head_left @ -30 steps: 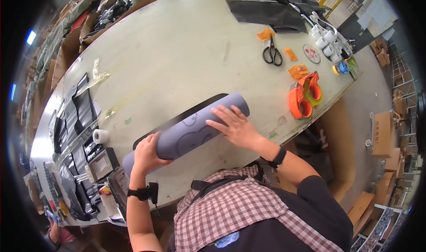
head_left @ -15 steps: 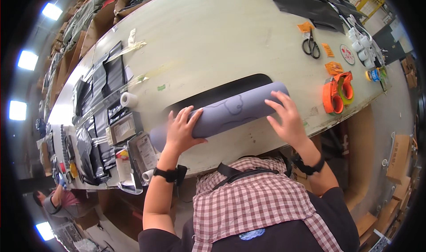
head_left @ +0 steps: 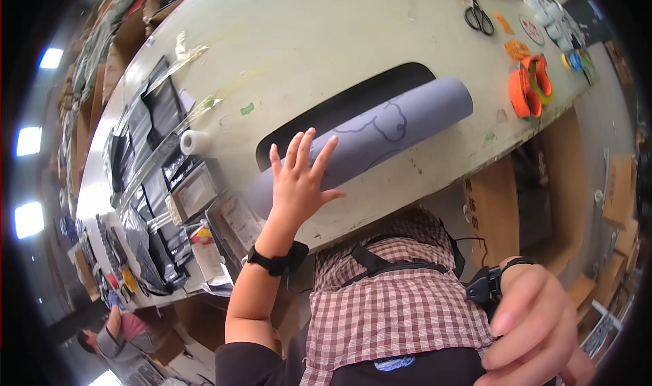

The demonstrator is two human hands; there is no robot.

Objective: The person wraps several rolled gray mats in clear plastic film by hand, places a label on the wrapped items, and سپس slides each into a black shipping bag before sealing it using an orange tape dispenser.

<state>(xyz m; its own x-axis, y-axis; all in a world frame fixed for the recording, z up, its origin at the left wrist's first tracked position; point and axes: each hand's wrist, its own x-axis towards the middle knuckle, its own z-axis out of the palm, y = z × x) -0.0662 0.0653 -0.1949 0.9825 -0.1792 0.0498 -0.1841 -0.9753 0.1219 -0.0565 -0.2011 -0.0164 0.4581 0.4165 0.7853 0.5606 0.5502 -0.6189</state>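
A rolled-up lavender yoga mat (head_left: 435, 111) with dark curvy line drawing lies slantwise on the worktable, its black flap (head_left: 360, 94) stretched flat beyond the roll. My left hand (head_left: 299, 182) rests on the roll toward its left end, fingers spread. It covers part of the roll. Raised close to the camera at the lower right is my right hand (head_left: 540, 325), off the mat, with curled fingers and nothing visible in them. Dark straps circle both wrists.
Black bags (head_left: 149, 128), a white roll (head_left: 195, 142) and small boxes (head_left: 197, 192) crowd the table's left side. Scissors (head_left: 477, 20), orange tape holders (head_left: 526, 90) and orange packets sit at the right. Cardboard boxes (head_left: 618, 192) stand beyond the table. Another person (head_left: 119, 331) works at lower left.
My right hand has left the mat's right end and come back toward the lower right, its fingers now curled. My left hand stays on the mat. The view has shifted.
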